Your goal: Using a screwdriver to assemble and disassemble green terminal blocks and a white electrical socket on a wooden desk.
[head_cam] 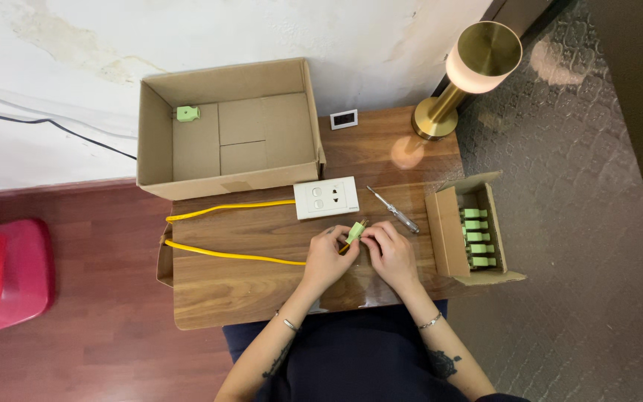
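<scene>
Both hands meet over the tabletop point(262, 290). The left hand point(327, 257) and right hand point(390, 251) each pinch the green plug point(355, 231) on the yellow cord point(225, 254), just below the white socket point(327, 197).

Small green plug point(356, 231), tilted, above the wooden table, on a yellow cable point(232, 255) looping leftward

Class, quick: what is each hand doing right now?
Left hand: closed on the yellow cable by the green plug.
Right hand: fingers pinching the green plug.
</scene>
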